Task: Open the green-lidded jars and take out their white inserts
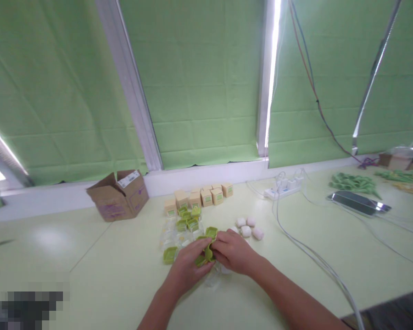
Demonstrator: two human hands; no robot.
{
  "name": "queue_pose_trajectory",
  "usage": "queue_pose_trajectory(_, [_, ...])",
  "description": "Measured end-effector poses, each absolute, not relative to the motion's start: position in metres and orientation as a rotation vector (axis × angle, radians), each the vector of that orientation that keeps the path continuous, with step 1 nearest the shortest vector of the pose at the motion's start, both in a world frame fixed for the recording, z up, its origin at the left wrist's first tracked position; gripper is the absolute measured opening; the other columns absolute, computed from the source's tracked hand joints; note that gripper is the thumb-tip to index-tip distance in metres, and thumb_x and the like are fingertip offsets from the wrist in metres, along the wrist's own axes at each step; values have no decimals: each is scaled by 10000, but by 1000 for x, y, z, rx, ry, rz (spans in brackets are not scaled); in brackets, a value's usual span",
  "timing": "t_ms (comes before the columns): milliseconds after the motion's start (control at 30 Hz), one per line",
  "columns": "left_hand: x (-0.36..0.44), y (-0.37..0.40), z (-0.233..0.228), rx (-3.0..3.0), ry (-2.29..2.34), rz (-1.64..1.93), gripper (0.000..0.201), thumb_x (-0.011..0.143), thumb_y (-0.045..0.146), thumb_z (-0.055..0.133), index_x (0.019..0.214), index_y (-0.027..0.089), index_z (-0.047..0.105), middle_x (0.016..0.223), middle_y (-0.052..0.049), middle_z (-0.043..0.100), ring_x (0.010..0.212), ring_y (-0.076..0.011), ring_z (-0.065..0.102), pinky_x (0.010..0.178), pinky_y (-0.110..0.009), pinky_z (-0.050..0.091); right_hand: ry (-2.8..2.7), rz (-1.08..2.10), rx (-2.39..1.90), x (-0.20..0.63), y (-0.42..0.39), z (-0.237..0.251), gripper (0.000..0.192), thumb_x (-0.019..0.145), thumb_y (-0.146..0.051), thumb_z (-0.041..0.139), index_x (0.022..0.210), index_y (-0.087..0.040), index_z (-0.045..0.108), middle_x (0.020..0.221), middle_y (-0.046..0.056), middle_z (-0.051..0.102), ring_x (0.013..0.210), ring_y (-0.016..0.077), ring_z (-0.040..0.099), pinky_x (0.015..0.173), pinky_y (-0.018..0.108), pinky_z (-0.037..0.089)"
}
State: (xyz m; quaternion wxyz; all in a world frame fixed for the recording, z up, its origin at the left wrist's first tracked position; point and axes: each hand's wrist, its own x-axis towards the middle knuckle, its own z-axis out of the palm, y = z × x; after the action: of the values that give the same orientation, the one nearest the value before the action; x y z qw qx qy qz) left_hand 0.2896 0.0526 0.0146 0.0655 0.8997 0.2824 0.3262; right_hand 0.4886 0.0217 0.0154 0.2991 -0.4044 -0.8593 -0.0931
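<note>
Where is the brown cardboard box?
The cardboard box sits open at the far left of the table, against the window ledge, left of the row of small tan boxes and beyond both hands.

Two hands work at the worktop (106, 275) — the left hand (187, 266) and the right hand (232, 252), both on one green piece (208, 252). Behind them stands a row of small tan boxes (196, 198), about eight, though the back ones overlap and the count is unsure. Four white lumps (249, 228) lie in a cluster. Loose green pieces (187, 219) number roughly six or seven — they are too bunched to count surely. One open carton (119, 195). One power strip (284, 189). One flat metal tray (359, 202). One heap of green strips (353, 182).
</note>
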Motion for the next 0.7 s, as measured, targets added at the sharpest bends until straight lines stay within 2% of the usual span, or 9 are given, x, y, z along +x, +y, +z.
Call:
queue_pose_trajectory(200, [290,52,14,2718,856,947,484,726,242,668,1199,222,566,1167,-70,626,1073,-205,595,939,-335,495,-2236,-349,-1073,490,24,15,139,836,-307,602,756,-197,627,771,9,575,714,125,483,626,275,258])
queue_pose_trajectory(400, [291,53,13,2745,819,981,501,720,212,649,1207,205,537,1166,-76,621,1071,-199,591,942,-330,489,-2266,-381,-1043,489,24,15,90,827,-252,575,803,-173,610,788,22,587,743,137,500,634,278,290])
queue_pose_trajectory(533, [292,50,17,2722,807,982,492,715,190,626,1196,210,525,1147,-69,622,1055,-190,591,929,-314,485,-2232,-386,-1042,488,22,14,76,793,-218,547,768,-163,593,756,29,560,677,132,473,592,263,300])
queue_pose_trajectory(700, [296,43,25,2634,810,999,456,685,169,614,1131,206,525,1067,-53,622,937,-168,596,825,-286,500,-2107,-250,-980,488,14,22,32,729,-174,512,732,-162,541,739,23,498,607,110,418,530,233,296])
